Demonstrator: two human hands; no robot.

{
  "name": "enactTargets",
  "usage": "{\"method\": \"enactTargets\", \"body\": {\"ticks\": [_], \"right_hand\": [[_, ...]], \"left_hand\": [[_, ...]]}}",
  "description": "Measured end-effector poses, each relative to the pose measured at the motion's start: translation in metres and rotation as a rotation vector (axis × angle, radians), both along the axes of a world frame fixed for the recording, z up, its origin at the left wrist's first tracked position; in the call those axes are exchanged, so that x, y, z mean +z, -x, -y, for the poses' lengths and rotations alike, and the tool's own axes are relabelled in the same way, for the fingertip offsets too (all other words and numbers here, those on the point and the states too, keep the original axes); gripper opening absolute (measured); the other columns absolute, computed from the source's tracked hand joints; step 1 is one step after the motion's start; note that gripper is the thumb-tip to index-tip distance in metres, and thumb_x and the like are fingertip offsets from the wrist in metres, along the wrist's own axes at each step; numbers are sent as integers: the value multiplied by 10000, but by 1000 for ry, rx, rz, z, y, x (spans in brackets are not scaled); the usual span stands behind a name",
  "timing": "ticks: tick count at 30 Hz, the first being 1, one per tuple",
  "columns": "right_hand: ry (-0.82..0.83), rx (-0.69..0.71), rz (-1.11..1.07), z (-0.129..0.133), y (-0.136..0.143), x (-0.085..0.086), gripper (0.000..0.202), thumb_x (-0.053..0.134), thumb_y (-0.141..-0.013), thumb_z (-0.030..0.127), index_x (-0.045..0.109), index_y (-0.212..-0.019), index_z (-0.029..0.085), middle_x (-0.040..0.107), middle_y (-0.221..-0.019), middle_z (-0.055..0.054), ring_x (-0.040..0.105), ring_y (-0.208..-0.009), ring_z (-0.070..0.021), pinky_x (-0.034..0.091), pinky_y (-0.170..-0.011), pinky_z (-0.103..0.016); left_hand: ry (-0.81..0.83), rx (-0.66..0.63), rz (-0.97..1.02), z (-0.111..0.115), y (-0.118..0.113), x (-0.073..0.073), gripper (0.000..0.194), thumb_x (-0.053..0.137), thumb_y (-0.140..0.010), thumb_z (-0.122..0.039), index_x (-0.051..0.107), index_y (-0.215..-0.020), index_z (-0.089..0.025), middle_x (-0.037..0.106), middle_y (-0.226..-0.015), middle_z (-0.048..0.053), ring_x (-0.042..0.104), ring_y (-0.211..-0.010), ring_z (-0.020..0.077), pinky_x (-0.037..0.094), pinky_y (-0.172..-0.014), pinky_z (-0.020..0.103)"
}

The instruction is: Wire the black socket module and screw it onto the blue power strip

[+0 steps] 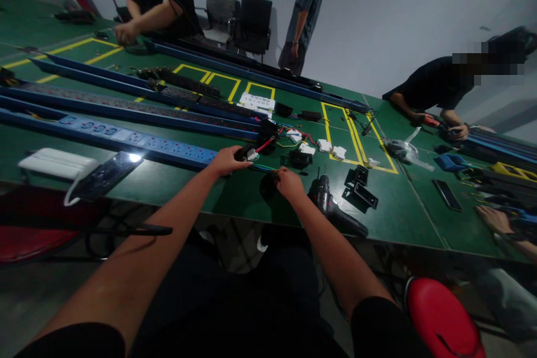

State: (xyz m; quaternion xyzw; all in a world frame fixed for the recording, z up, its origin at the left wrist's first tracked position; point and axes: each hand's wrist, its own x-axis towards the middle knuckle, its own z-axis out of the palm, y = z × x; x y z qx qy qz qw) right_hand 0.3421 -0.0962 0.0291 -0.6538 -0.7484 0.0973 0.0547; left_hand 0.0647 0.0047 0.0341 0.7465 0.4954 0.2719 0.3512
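My left hand [227, 161] is closed round a small black part with a white connector [251, 155], at the right end of the blue power strip [168, 147]. Thin coloured wires [264, 168] run from there to my right hand [288, 183], whose fingers are pinched on the wire ends. A red wire [265, 146] rises just beyond my left hand. The cordless drill [325, 198] lies to the right of my right hand, with black metal brackets [364, 194] beside it. A black block [301, 158] and white connectors [324, 145] lie beyond my hands.
More long strips [126, 109] lie across the green table [403, 218]. A lit phone [109, 174] is at the left, another phone [447, 194] at the right. People stand or work across the table and at the right. A red stool [442, 319] is below.
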Motion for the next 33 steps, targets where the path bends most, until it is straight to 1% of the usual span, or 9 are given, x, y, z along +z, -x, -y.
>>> {"method": "enactTargets", "body": {"ticks": [6, 10, 12, 15, 18, 21, 24, 29, 33], "right_hand": [[-54, 57, 62, 0, 10, 3, 292, 458, -1061, 310, 729, -1148, 249, 698, -1298, -104, 712, -1033, -243, 528, -829, -326], [-63, 77, 61, 1, 13, 3, 230, 529, -1012, 259, 690, -1170, 218, 668, -1352, -142, 701, -1045, -248, 530, -849, -335], [-78, 73, 9, 1, 12, 2, 211, 575, -968, 236, 676, -1152, 210, 682, -1312, -140, 693, -1044, -245, 534, -856, -335], [-113, 0, -261, 2, 14, 0, 148, 605, -915, 225, 663, -1051, 218, 738, -1102, -76, 689, -975, -211, 540, -873, -318], [-137, -93, -627, 4, 25, -3, 109, 610, -926, 324, 652, -982, 240, 741, -922, -9, 686, -847, -179, 559, -820, -303], [-118, -112, -950, 7, 44, -3, 202, 639, -923, 443, 641, -989, 252, 758, -933, 5, 711, -815, -167, 582, -768, -297], [-103, -132, -1179, 9, 62, -2, 249, 684, -893, 461, 633, -1007, 245, 768, -951, -6, 731, -794, -163, 605, -756, -304], [-99, -179, -1288, 12, 72, 0, 313, 688, -889, 454, 694, -1112, 235, 774, -986, -28, 728, -797, -162, 630, -757, -321], [-133, -201, -1282, 17, 69, 3, 304, 676, -905, 479, 703, -1078, 230, 758, -1048, -43, 720, -881, -174, 648, -748, -317]], "left_hand": [[43, -21, 92, -3, 0, -1, 739, 841, -651, -631, 703, -1234, -198, 783, -1135, 104, 733, -1046, 314, 559, -922, 424], [-21, 29, 138, 0, -2, 2, 825, 870, -641, -570, 592, -1333, -216, 714, -1316, 140, 685, -1198, 310, 541, -982, 425], [-29, 27, 147, 2, -2, 4, 825, 874, -638, -555, 581, -1335, -227, 698, -1344, 135, 664, -1243, 314, 535, -997, 429], [-19, 5, 145, 4, -1, 7, 772, 866, -647, -526, 609, -1314, -237, 707, -1334, 119, 659, -1248, 324, 534, -998, 442], [-41, -2, 130, 7, -2, 8, 757, 854, -659, -514, 623, -1318, -224, 718, -1315, 121, 688, -1177, 315, 541, -964, 430], [-91, -8, 93, 10, -3, 6, 765, 841, -669, -524, 619, -1334, -219, 717, -1322, 110, 701, -1133, 302, 543, -950, 408], [-145, -12, 64, 13, -5, 4, 766, 828, -683, -524, 618, -1350, -211, 720, -1315, 110, 697, -1143, 311, 540, -965, 407], [-176, -42, 38, 14, -5, 3, 760, 813, -702, -518, 635, -1370, -201, 733, -1297, 107, 698, -1151, 323, 538, -984, 407], [-199, -97, 46, 9, -4, -1, 777, 795, -727, -555, 649, -1412, -218, 706, -1373, 108, 666, -1246, 326, 512, -1063, 416]]}}
